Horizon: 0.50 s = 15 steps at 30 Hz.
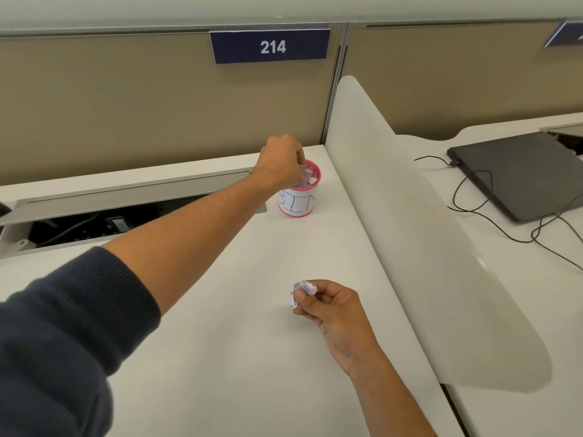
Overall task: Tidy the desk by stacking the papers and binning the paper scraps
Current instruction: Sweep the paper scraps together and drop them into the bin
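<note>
A small white cup with a pink rim, marked BIN (298, 201), stands on the white desk (239, 310) near the back partition. Crumpled paper scraps (309, 179) fill its mouth. My left hand (280, 162) reaches over the rim from the left, fingers curled down onto a scrap at the cup's opening. Nearer to me, my right hand (331, 305) hovers just above the desk and pinches a crumpled paper ball (301, 291) between thumb and fingertips. No stack of papers is in view.
An open cable trough (104, 222) runs along the desk's back left. A white curved divider (394, 216) bounds the desk on the right. Beyond it lie a closed dark laptop (520, 175) and black cables (504, 228). A blue sign reads 214 (273, 46).
</note>
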{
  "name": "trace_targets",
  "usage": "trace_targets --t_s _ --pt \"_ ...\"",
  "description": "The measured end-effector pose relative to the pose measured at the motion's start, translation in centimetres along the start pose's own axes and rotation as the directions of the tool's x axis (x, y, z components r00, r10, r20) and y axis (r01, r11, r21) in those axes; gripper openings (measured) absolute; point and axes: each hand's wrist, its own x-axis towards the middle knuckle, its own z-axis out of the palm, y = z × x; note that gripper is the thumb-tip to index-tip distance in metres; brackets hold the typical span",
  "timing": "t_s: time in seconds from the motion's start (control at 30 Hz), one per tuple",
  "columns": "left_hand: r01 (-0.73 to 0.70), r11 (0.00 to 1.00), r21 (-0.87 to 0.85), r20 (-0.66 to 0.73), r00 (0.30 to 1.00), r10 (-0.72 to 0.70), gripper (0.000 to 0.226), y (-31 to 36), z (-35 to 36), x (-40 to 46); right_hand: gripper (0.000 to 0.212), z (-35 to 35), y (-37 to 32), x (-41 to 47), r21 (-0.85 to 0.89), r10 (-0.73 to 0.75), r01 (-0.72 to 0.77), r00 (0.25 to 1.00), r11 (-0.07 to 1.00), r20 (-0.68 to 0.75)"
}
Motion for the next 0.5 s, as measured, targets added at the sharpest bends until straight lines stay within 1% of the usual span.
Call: trace_targets --t_s 0.1,0.2,0.3,0.43,0.5 --pt "-0.005 1.000 0.008 -0.001 1.000 0.005 0.033 -0.2 -0.1 0.1 0.005 0.2 0.3 -0.3 -0.002 0.011 -0.011 1.000 1.000 0.010" --pt "-0.030 0.999 -0.034 0.014 0.999 0.030 0.036 -0.4 -0.5 0.1 0.005 0.2 0.3 -0.4 -0.006 0.013 -0.012 1.000 1.000 0.019" --pt "-0.057 0.991 -0.121 0.019 0.998 0.060 0.031 -0.6 -0.6 -0.2 0.006 0.1 0.1 -0.4 -0.001 0.015 -0.015 1.000 1.000 0.007" --pt "-0.072 0.987 -0.145 -0.085 0.995 0.060 0.016 -1.4 -0.7 -1.3 0.005 0.6 -0.2 -0.3 -0.008 0.023 -0.023 1.000 1.000 0.011" --pt "-0.078 0.986 -0.147 -0.120 0.991 0.060 0.013 -2.2 -0.5 -2.0 0.005 0.8 -0.2 -0.1 -0.002 0.029 -0.029 1.000 1.000 0.003"
